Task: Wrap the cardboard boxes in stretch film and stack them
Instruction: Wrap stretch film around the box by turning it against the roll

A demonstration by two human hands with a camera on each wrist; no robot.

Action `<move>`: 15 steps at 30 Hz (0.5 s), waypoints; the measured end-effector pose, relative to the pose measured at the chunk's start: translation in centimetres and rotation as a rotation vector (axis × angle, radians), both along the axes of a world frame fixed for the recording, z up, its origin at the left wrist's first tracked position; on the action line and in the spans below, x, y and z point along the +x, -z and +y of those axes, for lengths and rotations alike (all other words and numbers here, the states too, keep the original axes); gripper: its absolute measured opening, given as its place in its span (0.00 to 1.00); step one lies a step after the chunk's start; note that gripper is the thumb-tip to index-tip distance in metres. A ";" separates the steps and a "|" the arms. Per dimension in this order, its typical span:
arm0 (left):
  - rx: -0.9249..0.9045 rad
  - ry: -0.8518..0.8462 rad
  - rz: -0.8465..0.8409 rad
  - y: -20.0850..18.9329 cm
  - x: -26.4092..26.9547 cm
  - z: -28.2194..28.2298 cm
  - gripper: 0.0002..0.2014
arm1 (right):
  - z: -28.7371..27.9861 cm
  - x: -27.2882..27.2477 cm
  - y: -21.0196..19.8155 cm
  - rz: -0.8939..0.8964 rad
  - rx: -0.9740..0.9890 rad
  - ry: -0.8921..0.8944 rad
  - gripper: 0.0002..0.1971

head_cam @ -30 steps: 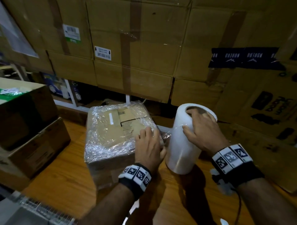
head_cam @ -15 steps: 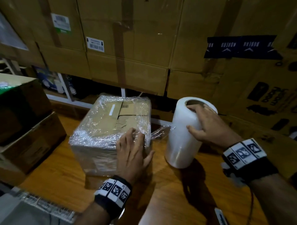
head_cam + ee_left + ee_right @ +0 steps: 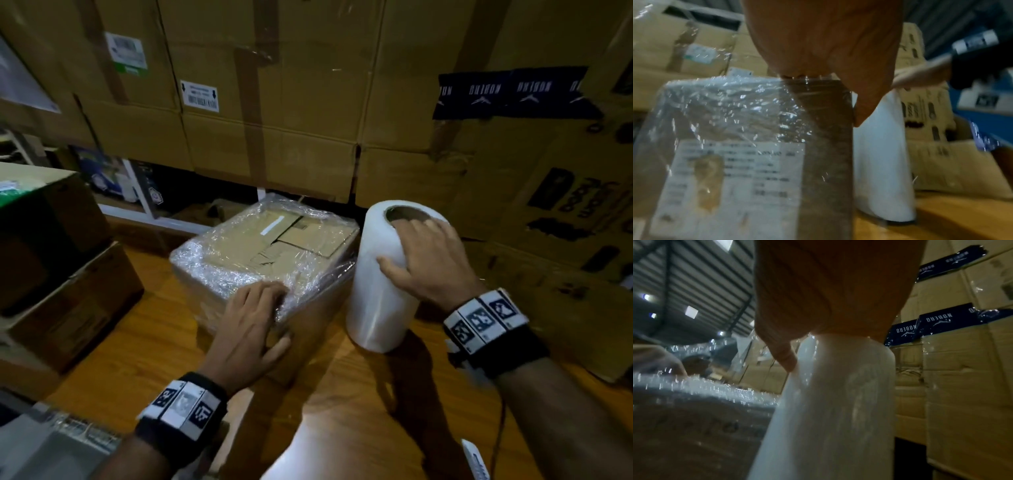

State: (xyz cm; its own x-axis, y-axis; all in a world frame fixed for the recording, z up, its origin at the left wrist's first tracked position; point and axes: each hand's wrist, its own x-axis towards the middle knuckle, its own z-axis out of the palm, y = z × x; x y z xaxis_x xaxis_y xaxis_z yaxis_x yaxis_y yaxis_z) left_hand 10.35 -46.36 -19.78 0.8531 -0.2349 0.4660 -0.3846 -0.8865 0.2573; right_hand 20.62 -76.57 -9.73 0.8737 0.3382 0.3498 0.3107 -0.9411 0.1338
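Presently, right hand [image 3: 428,260] grip curled over the top rim of the upright stretch film roll [image 3: 380,291], left hand [image 3: 250,329] flat, fingers straight, pressing the film-wrapped cardboard box [image 3: 260,253] just beside it, both on the wooden surface [image 3: 342,411].

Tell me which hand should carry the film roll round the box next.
Right, probably. The right hand already grips the top of the film roll, while the left hand lies on the wrapped box, steadying it.
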 end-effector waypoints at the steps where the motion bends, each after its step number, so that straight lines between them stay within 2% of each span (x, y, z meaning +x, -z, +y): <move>1: 0.027 -0.004 0.000 0.1 -0.1 0.1 0.29 | 0.1 0.2 -0.1 -0.020 -0.028 0.028 0.37; 7: 0.078 -0.046 0.007 -0.4 0.3 0.7 0.28 | 3.3 0.6 -0.2 -0.051 -0.061 0.264 0.41; 11: 0.047 -0.163 -0.070 -1.2 1.3 -0.6 0.27 | 2.8 0.6 -0.1 -0.069 -0.055 0.248 0.45; 15: 0.032 -0.260 -0.058 -1.8 2.1 -1.5 0.24 | 2.3 1.0 0.1 -0.072 0.011 0.196 0.48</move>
